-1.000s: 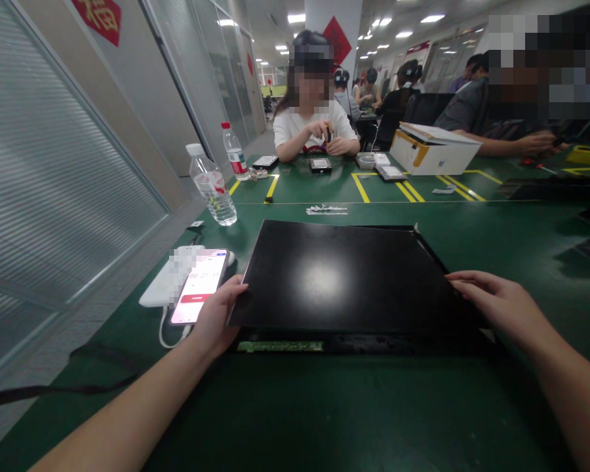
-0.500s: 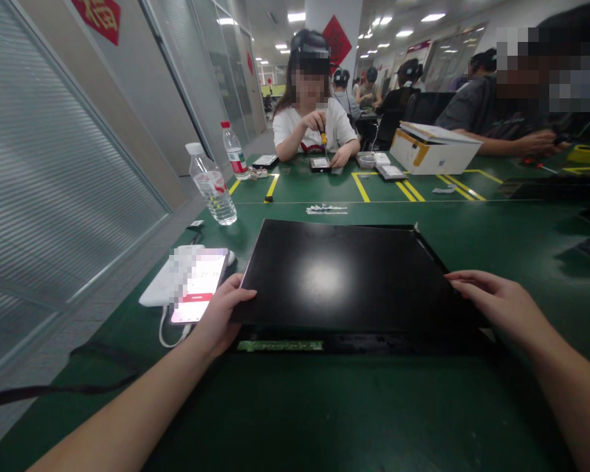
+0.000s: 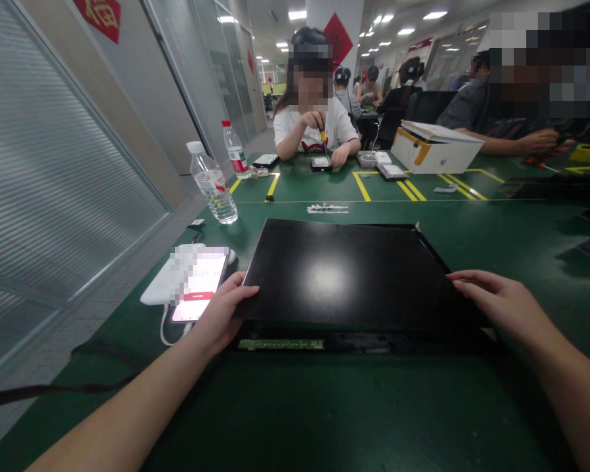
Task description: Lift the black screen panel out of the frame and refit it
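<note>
Head view: the left hand [image 3: 221, 318] clamps the glossy black rectangular panel [image 3: 354, 269], while the right hand [image 3: 504, 301] seems to pinch its opposite edge, dimly seen. It sits over a black frame [image 3: 373, 343] with a green circuit strip [image 3: 281, 344]; uneven pressure could crack the panel.

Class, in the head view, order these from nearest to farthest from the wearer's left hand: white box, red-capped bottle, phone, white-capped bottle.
1. Phone, just left of the left hand.
2. White-capped bottle, beyond the phone.
3. Red-capped bottle, farther back.
4. White box, far right.
</note>
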A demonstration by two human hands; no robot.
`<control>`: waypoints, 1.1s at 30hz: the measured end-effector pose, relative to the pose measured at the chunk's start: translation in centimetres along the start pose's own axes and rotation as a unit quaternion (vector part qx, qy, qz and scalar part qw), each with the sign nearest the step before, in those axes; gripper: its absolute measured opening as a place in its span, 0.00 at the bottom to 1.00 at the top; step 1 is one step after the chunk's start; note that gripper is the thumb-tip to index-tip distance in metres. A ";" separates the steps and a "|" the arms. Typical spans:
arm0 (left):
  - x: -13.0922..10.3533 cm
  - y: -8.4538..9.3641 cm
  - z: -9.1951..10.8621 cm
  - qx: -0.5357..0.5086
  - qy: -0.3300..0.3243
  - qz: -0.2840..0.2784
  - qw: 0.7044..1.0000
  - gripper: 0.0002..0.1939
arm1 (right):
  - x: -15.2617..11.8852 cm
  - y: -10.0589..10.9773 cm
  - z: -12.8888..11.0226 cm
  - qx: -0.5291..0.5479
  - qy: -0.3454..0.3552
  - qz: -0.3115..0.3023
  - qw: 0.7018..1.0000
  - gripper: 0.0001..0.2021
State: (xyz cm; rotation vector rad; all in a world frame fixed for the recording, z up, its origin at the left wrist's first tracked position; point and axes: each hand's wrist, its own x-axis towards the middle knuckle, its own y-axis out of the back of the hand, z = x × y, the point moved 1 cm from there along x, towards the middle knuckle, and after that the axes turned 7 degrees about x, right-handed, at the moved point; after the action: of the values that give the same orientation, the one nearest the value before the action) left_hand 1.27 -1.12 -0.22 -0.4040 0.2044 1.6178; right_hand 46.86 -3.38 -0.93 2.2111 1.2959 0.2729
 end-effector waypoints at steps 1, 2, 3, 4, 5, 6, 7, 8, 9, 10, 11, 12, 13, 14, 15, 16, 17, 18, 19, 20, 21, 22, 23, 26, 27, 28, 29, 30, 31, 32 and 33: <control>0.0 0.0 0.0 0.001 0.003 -0.003 1.000 0.18 | 0.0 0.0 0.0 0.000 -0.002 0.000 1.000 0.27; 0.0 0.0 0.1 0.003 0.005 -0.005 1.000 0.19 | 0.0 0.0 0.0 0.000 -0.002 -0.002 1.000 0.27; 0.1 0.0 0.1 0.005 0.006 -0.005 1.000 0.20 | 0.0 -0.1 0.0 -0.001 0.001 -0.002 1.000 0.27; 0.1 0.0 0.1 0.007 0.008 -0.004 1.000 0.20 | 0.1 -0.1 0.0 -0.004 0.003 -0.001 1.000 0.27; 0.1 -0.1 0.0 0.009 0.009 -0.002 1.000 0.20 | 0.1 -0.1 0.0 -0.006 0.006 -0.001 1.000 0.27; 0.1 -0.1 0.0 0.011 0.011 0.000 1.000 0.19 | 0.1 -0.2 0.0 -0.008 0.006 -0.002 1.000 0.28; 0.2 -0.1 0.0 0.011 0.012 0.002 1.000 0.18 | 0.1 -0.2 0.0 -0.009 0.004 -0.003 1.000 0.28; 0.2 -0.1 -0.1 0.012 0.012 0.003 1.000 0.17 | 0.1 -0.2 -0.1 -0.010 0.002 -0.004 1.000 0.29; 0.2 -0.1 -0.1 0.012 0.012 0.003 1.000 0.17 | 0.1 -0.2 -0.2 -0.013 0.002 -0.004 1.000 0.29; 0.3 -0.1 -0.1 0.013 0.012 0.004 1.000 0.16 | 0.1 -0.2 -0.2 -0.016 0.003 -0.004 1.000 0.29; 0.3 -0.1 -0.1 0.014 0.011 0.005 1.000 0.17 | 0.0 -0.2 -0.3 -0.020 0.005 -0.003 1.000 0.29; 0.3 -0.1 -0.1 0.015 0.011 0.005 1.000 0.17 | 0.0 -0.2 -0.4 -0.024 0.006 -0.002 1.000 0.29; 0.3 -0.1 0.0 0.016 0.012 0.005 1.000 0.17 | -0.1 -0.2 -0.5 -0.029 0.006 0.000 1.000 0.29; 0.2 -0.2 0.0 0.017 0.013 0.005 1.000 0.17 | -0.2 -0.2 -0.6 -0.032 0.005 0.000 0.999 0.29; 0.2 -0.2 0.1 0.017 0.014 0.006 1.000 0.17 | -0.2 -0.2 -0.7 -0.033 0.003 0.000 0.999 0.29; 0.2 -0.3 0.1 0.017 0.015 0.007 1.000 0.17 | -0.3 -0.2 -0.7 -0.033 0.001 0.000 0.999 0.29; 0.1 -0.4 0.2 0.017 0.015 0.009 1.000 0.17 | -0.3 -0.2 -0.7 -0.034 0.000 0.000 0.999 0.29; 0.1 -0.4 0.2 0.018 0.017 0.013 1.000 0.17 | -0.3 -0.3 -0.7 -0.036 0.000 0.001 0.999 0.29; 0.1 -0.5 0.2 0.017 0.017 0.017 1.000 0.17 | -0.3 -0.3 -0.7 -0.038 0.001 0.000 0.999 0.29; 0.1 -0.5 0.3 0.016 0.017 0.019 1.000 0.16 | -0.3 -0.3 -0.6 -0.043 0.004 0.001 0.999 0.29; 0.1 -0.6 0.2 0.015 0.017 0.019 1.000 0.16 | -0.3 -0.3 -0.6 -0.050 0.008 0.003 0.999 0.29; 0.1 -0.6 0.2 0.014 0.016 0.017 1.000 0.16 | -0.2 -0.3 -0.5 -0.061 0.013 0.004 0.998 0.29; 0.1 -0.5 0.2 0.013 0.016 0.015 1.000 0.16 | -0.2 -0.3 -0.4 -0.074 0.019 0.004 0.997 0.29; 0.2 -0.4 0.0 0.013 0.013 0.012 1.000 0.16 | 0.0 -0.4 -0.1 -0.115 0.034 0.000 0.993 0.30; 0.2 -0.3 0.0 0.013 0.012 0.011 1.000 0.16 | 0.0 -0.4 0.1 -0.123 0.040 -0.002 0.992 0.30; 0.2 -0.3 -0.1 0.013 0.011 0.010 1.000 0.17 | 0.0 -0.5 0.2 -0.129 0.047 -0.003 0.991 0.30; 0.2 -0.2 -0.1 0.013 0.011 0.009 1.000 0.17 | 0.0 -0.5 0.2 -0.133 0.054 -0.002 0.990 0.30; 0.2 -0.2 -0.1 0.013 0.011 0.008 1.000 0.17 | 0.0 -0.5 0.3 -0.137 0.060 0.000 0.989 0.29; 0.2 -0.2 -0.1 0.013 0.012 0.007 1.000 0.17 | 0.0 -0.5 0.4 -0.141 0.066 0.001 0.988 0.29; 0.2 -0.2 -0.1 0.013 0.014 0.009 1.000 0.16 | 0.0 -0.6 0.4 -0.145 0.070 0.001 0.987 0.29; 0.2 -0.3 -0.1 0.014 0.015 0.012 1.000 0.16 | 0.0 -0.6 0.5 -0.149 0.073 0.002 0.986 0.29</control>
State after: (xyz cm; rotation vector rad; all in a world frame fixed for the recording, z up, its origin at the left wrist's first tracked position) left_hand 1.55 -0.94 -0.37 -0.4050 0.2554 1.6309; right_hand 46.64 -3.30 -1.63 1.9684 1.2361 0.6002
